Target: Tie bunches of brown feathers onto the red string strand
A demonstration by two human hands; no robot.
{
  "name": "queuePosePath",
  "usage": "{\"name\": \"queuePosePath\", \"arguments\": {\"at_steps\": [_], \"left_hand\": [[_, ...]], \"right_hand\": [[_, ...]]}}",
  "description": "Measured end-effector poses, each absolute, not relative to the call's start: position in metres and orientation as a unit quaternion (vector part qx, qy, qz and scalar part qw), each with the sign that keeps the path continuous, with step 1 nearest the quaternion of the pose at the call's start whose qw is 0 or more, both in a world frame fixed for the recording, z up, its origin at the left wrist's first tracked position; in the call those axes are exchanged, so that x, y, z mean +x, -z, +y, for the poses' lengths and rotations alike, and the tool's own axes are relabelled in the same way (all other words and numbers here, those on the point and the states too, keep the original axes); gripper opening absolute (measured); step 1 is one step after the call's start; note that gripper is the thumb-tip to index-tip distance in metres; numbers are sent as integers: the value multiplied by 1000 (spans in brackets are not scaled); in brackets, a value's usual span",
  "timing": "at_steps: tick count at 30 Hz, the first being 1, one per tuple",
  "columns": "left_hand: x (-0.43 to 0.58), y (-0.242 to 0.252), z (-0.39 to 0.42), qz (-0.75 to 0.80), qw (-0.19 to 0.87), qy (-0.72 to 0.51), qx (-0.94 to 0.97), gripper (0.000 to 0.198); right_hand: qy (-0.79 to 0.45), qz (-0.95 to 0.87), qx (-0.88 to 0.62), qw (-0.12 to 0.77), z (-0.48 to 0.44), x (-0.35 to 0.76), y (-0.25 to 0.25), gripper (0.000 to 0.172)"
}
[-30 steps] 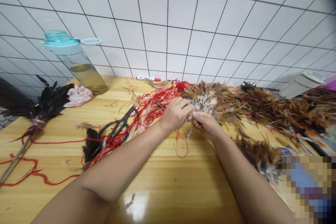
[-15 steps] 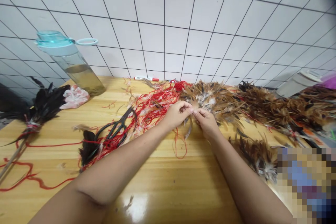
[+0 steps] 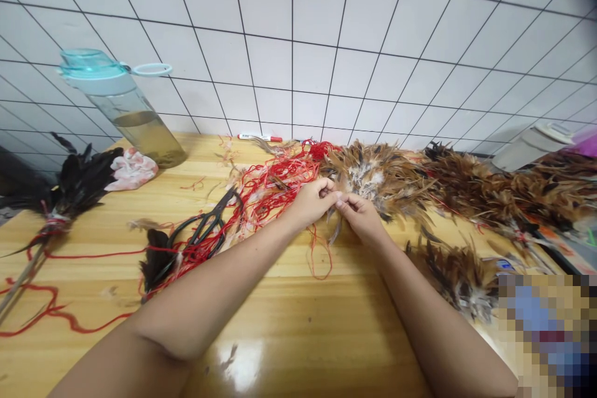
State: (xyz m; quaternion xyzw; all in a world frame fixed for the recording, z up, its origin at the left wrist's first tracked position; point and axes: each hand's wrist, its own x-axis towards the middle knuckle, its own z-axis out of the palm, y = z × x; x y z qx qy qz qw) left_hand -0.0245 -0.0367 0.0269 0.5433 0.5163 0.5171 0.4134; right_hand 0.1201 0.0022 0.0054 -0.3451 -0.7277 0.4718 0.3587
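A: Change since the earlier frame?
B: Little noted. Left hand (image 3: 313,200) and right hand (image 3: 360,216) kept fingertip to fingertip, a feather (image 3: 333,231) pinched between them, at the brown feather pile's (image 3: 380,175) near edge.
A: Surroundings?
B: Red thread (image 3: 273,189) tangled just left, scissors (image 3: 208,228) beside it; bottle (image 3: 135,121) far left on table (image 3: 298,329).

Brown feathers (image 3: 373,180), red string (image 3: 275,189) (black scissors (image 3: 208,227)), yellow table (image 3: 298,323).

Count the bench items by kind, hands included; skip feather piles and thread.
Water bottle: 1
Scissors: 1
Marker: 1
Crumpled cloth: 1
Hands, left hand and right hand, both pinching a feather: 2
Total: 6
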Motion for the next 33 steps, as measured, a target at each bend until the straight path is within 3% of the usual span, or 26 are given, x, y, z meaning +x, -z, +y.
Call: {"name": "queuePosePath", "arguments": {"at_steps": [4, 6, 14, 19, 22, 29, 33], "left_hand": [[-26, -27, -34, 495, 442, -542, 516, 22], [-27, -29, -35, 538, 395, -524, 529, 24], [-21, -47, -57, 627, 200, -133, 741, 34], [-17, -48, -63, 601, 201, -44, 773, 19], [-21, -40, -56, 578, 237, -99, 774, 10], [-28, -27, -33, 505, 466, -521, 507, 20], [-25, -26, -31, 462, 536, -563, 426, 27]], "right_hand": [[-471, -724, -353, 360, 1, 120, -8, 30], [-468, -706, -374, 378, 2, 122, -8, 32], [-435, -627, -465, 449, 14, 129, 4, 39], [-406, -642, -471, 449, 11, 127, 3, 36], [-398, -645, -473, 449, 10, 127, 2, 36], [-388, -639, -474, 465, 9, 128, 2, 34], [-390, -660, -465, 442, 4, 124, -1, 34]]}}
